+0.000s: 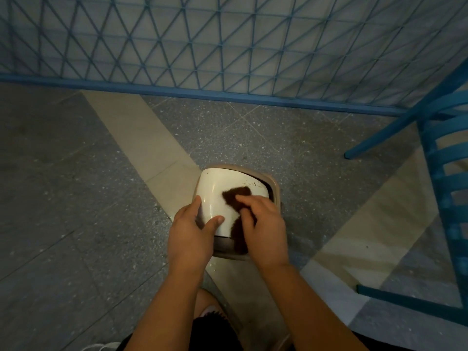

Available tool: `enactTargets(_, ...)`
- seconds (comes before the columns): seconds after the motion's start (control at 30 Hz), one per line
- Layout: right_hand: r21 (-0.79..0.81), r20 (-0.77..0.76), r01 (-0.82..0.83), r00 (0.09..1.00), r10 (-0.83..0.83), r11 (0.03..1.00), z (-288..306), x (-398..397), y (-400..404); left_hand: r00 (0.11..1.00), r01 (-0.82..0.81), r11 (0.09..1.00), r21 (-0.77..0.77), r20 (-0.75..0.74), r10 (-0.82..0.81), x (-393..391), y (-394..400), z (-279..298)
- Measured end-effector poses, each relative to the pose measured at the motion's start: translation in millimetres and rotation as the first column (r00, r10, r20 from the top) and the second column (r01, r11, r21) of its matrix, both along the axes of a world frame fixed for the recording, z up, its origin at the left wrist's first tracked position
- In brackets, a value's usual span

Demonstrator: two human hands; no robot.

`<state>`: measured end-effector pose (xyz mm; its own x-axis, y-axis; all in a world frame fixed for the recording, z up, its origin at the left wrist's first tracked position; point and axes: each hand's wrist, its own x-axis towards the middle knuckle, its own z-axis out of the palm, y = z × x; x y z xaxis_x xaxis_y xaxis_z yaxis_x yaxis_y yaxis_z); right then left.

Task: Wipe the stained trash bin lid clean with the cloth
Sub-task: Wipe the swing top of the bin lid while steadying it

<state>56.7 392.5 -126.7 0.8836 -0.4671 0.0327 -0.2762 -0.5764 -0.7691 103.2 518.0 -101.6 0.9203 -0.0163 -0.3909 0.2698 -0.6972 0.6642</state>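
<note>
Head view, looking down at 2 hands working over 1 trash bin that stands on the floor. The left hand grips the near left edge of the white lid: its thumb lies flat on the top face near the front edge, while the forefinger reaches up along the left rim, the 2 spread apart in a wide fork with the lid edge between them; the remaining fingers are hidden beneath the lid. The lid sits tilted over the beige rim of the bin, with a dark gap showing at the far right and along the near edge. The right hand holds 1 dark brown cloth, its fingers curled over the cloth and pressing it against the right half of the lid surface; part of the cloth extends beyond the fingertips toward the lid centre, and another part hangs below the palm over the near edge of the bin. A few small dark specks are visible on the lid near its far right edge. Behind the bin runs 1 blue lattice panel with a blue base rail. At the right edge stands 1 blue slatted chair, well apart from the bin.
</note>
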Motion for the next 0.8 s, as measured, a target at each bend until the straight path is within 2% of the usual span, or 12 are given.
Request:
enactTargets(0.07,0.061,-0.067,0.125,0.990,-0.121,0.990,-6,3,-12,1.000,0.003,1.000,0.014,-0.002,-0.003,0,1,-1)
enactTargets(0.13,0.120,-0.199,0.243,0.956,-0.217,0.962,-12,-5,-19,1.000,0.002,1.000,0.016,-0.017,-0.001,1,2,-1)
enactTargets(0.2,0.120,-0.286,0.269,0.931,-0.227,0.956,-13,-21,-18,1.000,0.003,1.000,0.016,-0.024,-0.003,1,1,-1)
enactTargets(0.3,0.081,-0.184,0.176,0.970,-0.158,0.981,-2,-34,-3,1.000,0.022,0.999,0.035,-0.007,-0.022,2,-1,-3)
enactTargets(0.37,0.003,-0.077,0.037,0.996,-0.037,0.999,6,-29,12,0.999,0.032,0.999,0.037,0.002,-0.033,2,-2,-4)
enactTargets(0.43,-0.096,-0.034,-0.060,0.998,0.057,0.994,9,-14,19,0.999,0.040,0.999,0.028,0.006,-0.040,2,-2,-4)
enactTargets(0.5,-0.117,-0.012,-0.051,0.999,0.050,0.992,11,3,15,0.999,0.039,0.999,0.014,0.013,-0.039,1,-2,-3)
enactTargets(0.6,-0.059,-0.027,0.020,0.999,-0.021,0.998,2,14,-3,0.999,0.048,0.999,0.022,0.023,-0.049,0,-2,-1)
enactTargets(0.7,0.051,-0.148,0.140,0.980,-0.131,0.989,-10,-3,-17,0.999,0.031,0.999,0.006,0.007,-0.031,0,-1,0)
enactTargets(0.8,-0.002,-0.194,0.087,0.977,-0.086,0.996,-11,-33,-13,1.000,0.024,1.000,0.000,-0.012,-0.024,0,-2,2)
